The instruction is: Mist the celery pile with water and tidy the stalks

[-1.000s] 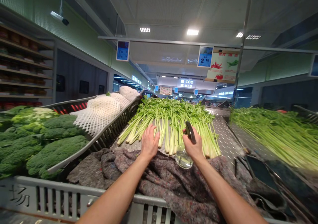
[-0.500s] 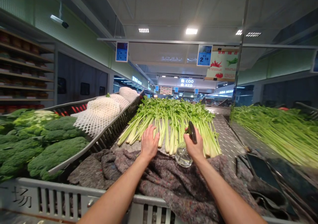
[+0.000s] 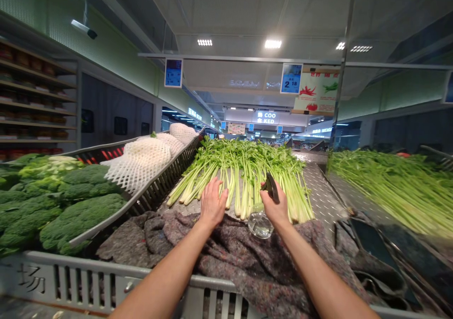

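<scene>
My right hand point(image 3: 276, 205) is wrapped round the neck of a spray bottle point(image 3: 261, 224) with a black trigger head and a clear round body holding some liquid. Behind the bottle, celery point(image 3: 244, 177) lies in a wide row, pale stalk ends toward me and leaves at the back. My left hand point(image 3: 213, 201) is empty, fingers stretched out and a little apart over the near stalk ends; whether it touches them I cannot tell. Under both forearms a grey-brown felt blanket point(image 3: 240, 262) lies rumpled in front of the celery.
Broccoli point(image 3: 81, 215) fills the left side, next to white foam-netted produce point(image 3: 141, 161) in a black crate point(image 3: 166, 170). A grey slotted crate edge point(image 3: 85, 262) runs along the front. At right, a mirror point(image 3: 389, 187) reflects the celery, and a dark phone-like slab point(image 3: 371, 243) shows near it.
My right hand tilts the spray bottle slightly, its base shifting a little to the left. My left hand stays where it was, and the celery looks unchanged.
</scene>
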A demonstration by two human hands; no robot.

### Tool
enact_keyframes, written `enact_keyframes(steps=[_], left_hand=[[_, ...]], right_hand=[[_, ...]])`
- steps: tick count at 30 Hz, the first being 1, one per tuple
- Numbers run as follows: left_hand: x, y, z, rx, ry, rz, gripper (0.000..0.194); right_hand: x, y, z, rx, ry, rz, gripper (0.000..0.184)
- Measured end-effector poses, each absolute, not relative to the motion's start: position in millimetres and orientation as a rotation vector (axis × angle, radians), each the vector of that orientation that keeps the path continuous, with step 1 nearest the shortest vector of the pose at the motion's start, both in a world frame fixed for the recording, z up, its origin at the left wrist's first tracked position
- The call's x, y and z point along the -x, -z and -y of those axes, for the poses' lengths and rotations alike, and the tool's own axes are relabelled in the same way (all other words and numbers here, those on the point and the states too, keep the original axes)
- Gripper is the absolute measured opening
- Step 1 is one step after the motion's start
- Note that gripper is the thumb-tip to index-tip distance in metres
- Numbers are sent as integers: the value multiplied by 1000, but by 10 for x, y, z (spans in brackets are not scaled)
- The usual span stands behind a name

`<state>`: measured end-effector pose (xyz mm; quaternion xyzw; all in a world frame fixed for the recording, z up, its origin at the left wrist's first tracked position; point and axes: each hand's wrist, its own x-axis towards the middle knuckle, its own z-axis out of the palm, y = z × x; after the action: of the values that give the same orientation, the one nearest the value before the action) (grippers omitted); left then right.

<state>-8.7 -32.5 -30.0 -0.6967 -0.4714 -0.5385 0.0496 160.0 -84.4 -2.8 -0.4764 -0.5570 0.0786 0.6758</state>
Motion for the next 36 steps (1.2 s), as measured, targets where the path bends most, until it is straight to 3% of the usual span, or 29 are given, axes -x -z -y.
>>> enact_keyframes(steps=[7,18,36], left_hand=[[74,292,331,2145,1598,1460,36],[77,306,334,2162,1565,1452,34],[78,289,348,2150,1576,1475,35]], right_hand=[[-1556,3,874,1051,-191,1276,31],[-1526,-21,882,995,-171,1395,18],[-1555,7,877,1088,-95,1335,30]])
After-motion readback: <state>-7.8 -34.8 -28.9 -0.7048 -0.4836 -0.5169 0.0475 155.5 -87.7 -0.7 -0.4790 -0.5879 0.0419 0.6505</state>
